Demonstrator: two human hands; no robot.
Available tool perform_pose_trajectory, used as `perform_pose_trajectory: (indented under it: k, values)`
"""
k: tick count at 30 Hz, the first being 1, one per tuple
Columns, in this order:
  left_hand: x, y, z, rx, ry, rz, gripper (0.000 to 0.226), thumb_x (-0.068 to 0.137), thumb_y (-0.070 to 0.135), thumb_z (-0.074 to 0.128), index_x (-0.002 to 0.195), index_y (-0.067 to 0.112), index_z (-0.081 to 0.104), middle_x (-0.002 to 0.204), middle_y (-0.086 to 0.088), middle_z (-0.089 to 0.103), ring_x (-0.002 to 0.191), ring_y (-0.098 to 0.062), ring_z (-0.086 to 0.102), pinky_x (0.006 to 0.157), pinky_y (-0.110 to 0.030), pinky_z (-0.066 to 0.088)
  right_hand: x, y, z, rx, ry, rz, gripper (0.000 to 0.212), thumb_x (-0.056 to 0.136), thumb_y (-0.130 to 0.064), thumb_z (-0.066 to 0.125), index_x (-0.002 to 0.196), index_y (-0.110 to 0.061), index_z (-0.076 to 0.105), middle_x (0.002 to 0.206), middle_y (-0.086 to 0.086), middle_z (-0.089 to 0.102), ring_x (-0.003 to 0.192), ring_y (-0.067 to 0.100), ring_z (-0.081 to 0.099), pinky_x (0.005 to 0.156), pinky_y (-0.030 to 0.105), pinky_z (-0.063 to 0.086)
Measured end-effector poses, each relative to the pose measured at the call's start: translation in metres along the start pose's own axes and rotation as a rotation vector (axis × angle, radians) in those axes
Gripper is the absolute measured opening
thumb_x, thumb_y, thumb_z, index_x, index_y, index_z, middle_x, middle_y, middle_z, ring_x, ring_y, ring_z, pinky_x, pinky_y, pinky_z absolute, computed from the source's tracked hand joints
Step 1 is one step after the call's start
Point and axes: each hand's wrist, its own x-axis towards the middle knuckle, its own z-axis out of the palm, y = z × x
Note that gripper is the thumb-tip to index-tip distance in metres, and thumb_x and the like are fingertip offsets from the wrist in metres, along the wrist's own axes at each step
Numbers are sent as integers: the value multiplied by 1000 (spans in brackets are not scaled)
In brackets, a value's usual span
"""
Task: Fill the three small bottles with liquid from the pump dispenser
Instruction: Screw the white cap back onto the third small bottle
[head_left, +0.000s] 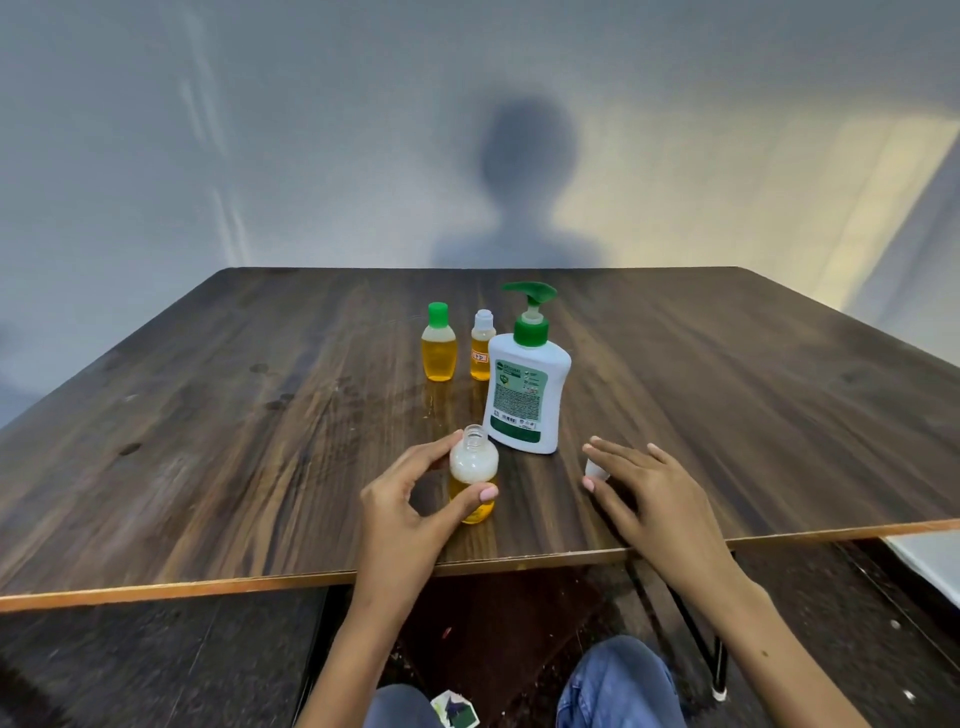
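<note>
A white pump dispenser (525, 387) with a green pump head stands upright mid-table. Behind it to the left stand two small bottles of yellow liquid: one with a green cap (439, 351), one with a clear cap and a small label (481, 347). My left hand (410, 512) grips a third small bottle (472, 470) near the front edge; it is uncapped, with yellow liquid below and white foam on top. My right hand (644, 499) rests on the table to the right, fingers over a small white cap (596, 469).
The dark wooden table (208, 415) has an orange front edge close to my body. A grey wall rises just behind its far edge. Below the table are my knees in blue jeans and a black table leg at right.
</note>
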Motion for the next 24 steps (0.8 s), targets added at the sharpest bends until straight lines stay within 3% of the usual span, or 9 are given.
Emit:
perform_pose_trajectory:
  k: [5,11,17,24]
  values:
    - [0,1,-1,11,-1,-9,51,65,33,82,114,28,68,112,16,70,108,4,61,90,-7,43,5,-9,-1,32,29,-14,25,84,-16,73,109,-20,72,109,-9,70,98,10,66,90,33,48]
    - [-1,-1,-2,33,-2,-14,52,65,32,83,115,25,69,112,18,69,109,4,61,91,-10,44,15,-50,-4,578,118,136,42,78,-14,78,118,-23,67,109,-17,67,96,-7,63,84,8,45]
    - [-1,-2,-2,46,6,-17,51,66,33,83,115,23,70,111,14,71,107,-1,63,91,-15,48,34,-82,-2,930,158,129,34,82,-15,72,115,-24,67,118,-6,65,111,7,60,85,25,53]
    - [-1,-7,-1,52,20,-27,53,66,43,85,113,22,71,109,13,71,107,-7,64,92,-28,52,49,-102,8,1373,64,268,32,74,-11,72,106,-9,68,107,6,71,103,21,67,91,39,53]
